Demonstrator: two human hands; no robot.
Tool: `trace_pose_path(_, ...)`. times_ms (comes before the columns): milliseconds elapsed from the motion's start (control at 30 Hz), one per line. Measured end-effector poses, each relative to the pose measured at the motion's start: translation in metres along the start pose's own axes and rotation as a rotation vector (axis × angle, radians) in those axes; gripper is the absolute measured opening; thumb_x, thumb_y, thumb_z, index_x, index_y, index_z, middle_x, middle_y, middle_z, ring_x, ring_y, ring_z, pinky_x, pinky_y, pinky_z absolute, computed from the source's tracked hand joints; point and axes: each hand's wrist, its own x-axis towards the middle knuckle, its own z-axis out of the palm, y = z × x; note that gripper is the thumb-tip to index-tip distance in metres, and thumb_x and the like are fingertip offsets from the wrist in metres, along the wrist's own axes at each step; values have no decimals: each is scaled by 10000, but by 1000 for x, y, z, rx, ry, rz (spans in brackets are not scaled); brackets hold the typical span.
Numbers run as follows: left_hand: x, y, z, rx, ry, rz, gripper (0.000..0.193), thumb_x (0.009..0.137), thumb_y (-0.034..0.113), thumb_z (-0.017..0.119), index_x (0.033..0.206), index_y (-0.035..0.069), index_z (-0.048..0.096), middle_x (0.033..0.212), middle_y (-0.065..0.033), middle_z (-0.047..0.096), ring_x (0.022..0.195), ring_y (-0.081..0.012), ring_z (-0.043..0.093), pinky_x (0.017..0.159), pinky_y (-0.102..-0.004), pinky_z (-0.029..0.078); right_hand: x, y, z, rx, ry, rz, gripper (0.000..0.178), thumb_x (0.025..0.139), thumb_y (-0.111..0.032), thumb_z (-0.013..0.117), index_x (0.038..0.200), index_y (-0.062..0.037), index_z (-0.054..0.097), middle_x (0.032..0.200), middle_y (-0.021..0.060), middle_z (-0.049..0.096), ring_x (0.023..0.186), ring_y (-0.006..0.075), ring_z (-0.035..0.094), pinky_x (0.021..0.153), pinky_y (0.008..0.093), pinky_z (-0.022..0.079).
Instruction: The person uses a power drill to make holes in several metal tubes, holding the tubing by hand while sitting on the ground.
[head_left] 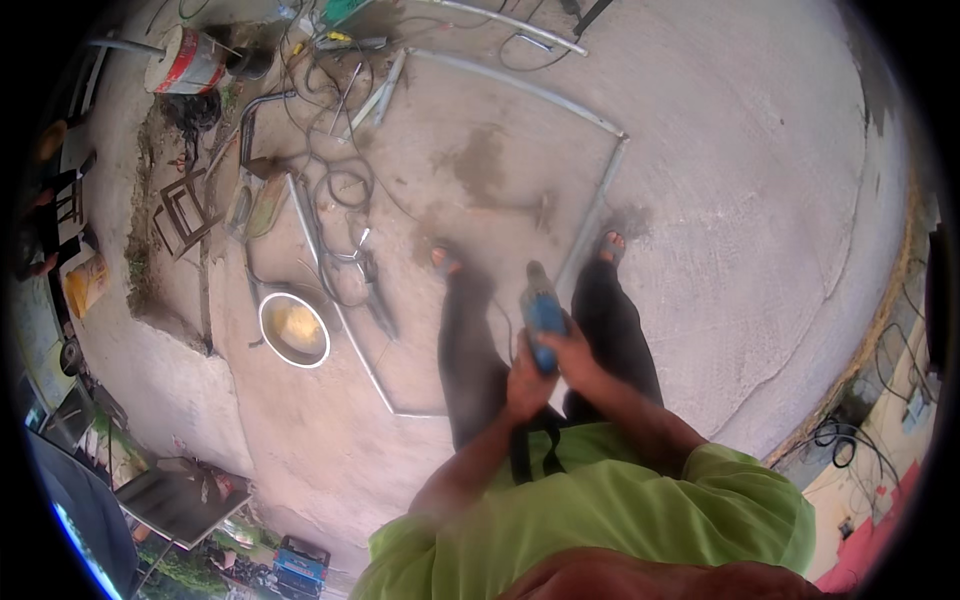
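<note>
In front of my body I hold a blue hand-held power tool (543, 312) with a dark, narrower nose pointing away from me; it looks like a drill or grinder, and its exact kind is blurred. My left hand (528, 385) is closed round its rear end. Higher on the same body, my right hand (574, 354) grips from the right side. Beyond the tool, a hammer (543, 212) lies on the concrete floor. Around my feet stretches a frame of grey metal tubing (598, 215), its right bar passing near my right foot.
A white-rimmed basin (293, 365) with yellowish stuff stands to the left. Tangled cables (318, 165) and loose metal bars lie at the far left, beside small rusty frames (183, 212). A red and white drum (187, 60) is farther back. More wires (850, 440) hang at the right edge.
</note>
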Motion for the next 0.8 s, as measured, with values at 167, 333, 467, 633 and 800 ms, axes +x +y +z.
trace_pose_path(167,3,43,74,28,151,20,1008,819,271,782,1579,-10,183,1388,-325,523,1227,-474,582,998,-497,514,2,-46,-63,-85,-33,6,833,808,-185,783,1496,36,369,1261,153,601,1136,236,615,967,363,509)
trace_pose_path(333,18,94,132,19,138,-20,991,819,270,778,1575,-9,201,1400,-320,517,1225,-469,586,997,-490,515,16,-84,-134,-135,-58,14,756,811,-189,776,1450,18,430,1247,142,610,1113,226,626,947,356,516)
trace_pose_path(467,34,117,162,-37,106,52,1022,809,275,778,1573,27,145,1375,-337,530,1242,-495,562,1007,-519,485,8,-124,-155,-140,4,71,712,823,-172,759,1434,15,446,1231,132,614,1096,219,628,945,357,516)
trace_pose_path(633,51,114,194,-45,198,79,997,795,232,793,1553,-12,193,1384,-338,519,1242,-484,565,1004,-502,492,33,-122,-185,-100,-66,53,677,833,-155,736,1425,10,453,1222,125,610,1087,220,620,955,365,507)
trace_pose_path(800,64,99,202,-107,207,32,974,798,216,796,1536,-44,216,1374,-339,525,1238,-484,567,1000,-499,498,34,-140,-166,-165,-52,106,704,829,-163,741,1444,2,438,1251,124,594,1140,223,592,994,373,481)
